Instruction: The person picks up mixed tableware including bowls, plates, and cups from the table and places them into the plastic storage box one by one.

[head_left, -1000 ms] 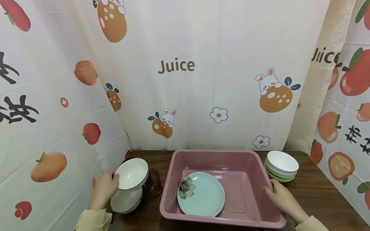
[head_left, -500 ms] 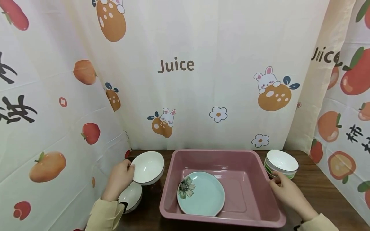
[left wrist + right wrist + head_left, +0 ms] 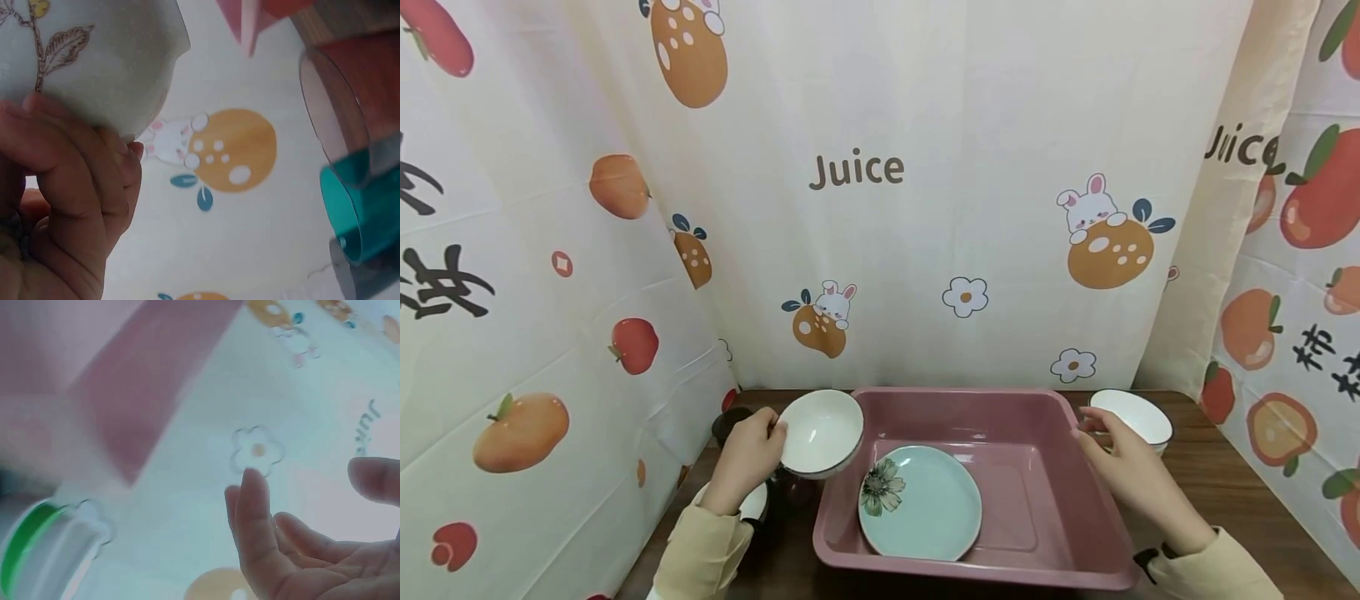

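Observation:
In the head view my left hand (image 3: 747, 457) grips the near-left rim of a white bowl (image 3: 822, 431), lifted at the left edge of the pink basin (image 3: 1011, 508). The left wrist view shows the bowl's underside (image 3: 119, 69), with a brown leafy branch and a yellow spot, and curled fingers (image 3: 75, 156) at its edge. My right hand (image 3: 1133, 479) hovers over the basin's right rim, holding nothing. Its fingers are loosely bent and the thumb stands apart in the right wrist view. A pale blue-green plate (image 3: 936, 508) with a flower print lies in the basin.
Behind my right hand stands a stack of white bowls (image 3: 1133, 414), one with a green band (image 3: 28, 540). Another bowl (image 3: 756, 502) sits partly under my left wrist. Red (image 3: 356, 106), teal (image 3: 359, 206) and grey (image 3: 365, 272) cups stand near the basin's left side.
My left hand has carried the bowl rightward, from over the other bowl to the basin's left edge. My right hand has left the basin's right side and risen slightly.

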A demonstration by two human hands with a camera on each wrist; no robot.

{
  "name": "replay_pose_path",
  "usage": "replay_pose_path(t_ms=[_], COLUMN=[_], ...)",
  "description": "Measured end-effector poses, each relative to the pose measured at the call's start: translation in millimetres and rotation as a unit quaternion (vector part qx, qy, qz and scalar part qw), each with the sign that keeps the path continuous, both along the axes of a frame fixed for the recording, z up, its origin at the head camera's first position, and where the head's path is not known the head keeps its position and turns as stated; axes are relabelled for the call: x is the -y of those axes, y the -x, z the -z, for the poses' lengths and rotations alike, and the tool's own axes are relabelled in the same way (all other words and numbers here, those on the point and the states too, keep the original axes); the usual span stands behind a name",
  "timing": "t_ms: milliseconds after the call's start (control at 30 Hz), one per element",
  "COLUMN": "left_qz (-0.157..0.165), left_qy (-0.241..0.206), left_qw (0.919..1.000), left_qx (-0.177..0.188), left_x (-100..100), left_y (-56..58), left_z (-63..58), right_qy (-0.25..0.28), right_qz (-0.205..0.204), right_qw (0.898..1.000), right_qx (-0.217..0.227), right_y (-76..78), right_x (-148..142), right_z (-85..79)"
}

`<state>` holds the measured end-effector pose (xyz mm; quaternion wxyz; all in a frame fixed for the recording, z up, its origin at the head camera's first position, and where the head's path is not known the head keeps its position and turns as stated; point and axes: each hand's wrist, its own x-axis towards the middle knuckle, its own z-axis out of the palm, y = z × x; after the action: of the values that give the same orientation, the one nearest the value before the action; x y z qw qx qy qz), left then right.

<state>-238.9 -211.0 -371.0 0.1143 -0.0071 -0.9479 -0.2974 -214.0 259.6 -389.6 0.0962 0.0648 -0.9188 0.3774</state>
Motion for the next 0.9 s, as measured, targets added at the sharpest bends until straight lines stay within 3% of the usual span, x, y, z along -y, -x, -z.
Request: replay_pose_path(t_ms=[267, 533, 900], left_qz=[0.014, 0.052, 0.098], left_qy=[-0.010, -0.050, -0.053], left_qw=[0.9998, 0.9960, 0.9922], left_qx=[-0.009, 0.053, 0.056], left_x=[-21, -39, -62], left_y=[0.2, -0.6, 2.2], left_z=[2.7, 4.8, 11.7], right_qy=[0.029, 0.031, 0.046], right_qz=[-0.048, -0.066, -0.087], right_qw=[0.998, 0.997, 0.992], right_qx=[-0.019, 0.039, 0.078], right_y=[12.7, 26.9, 35.5], right_x=[45, 83, 127], right_z=[-18.5, -14.8, -9.4])
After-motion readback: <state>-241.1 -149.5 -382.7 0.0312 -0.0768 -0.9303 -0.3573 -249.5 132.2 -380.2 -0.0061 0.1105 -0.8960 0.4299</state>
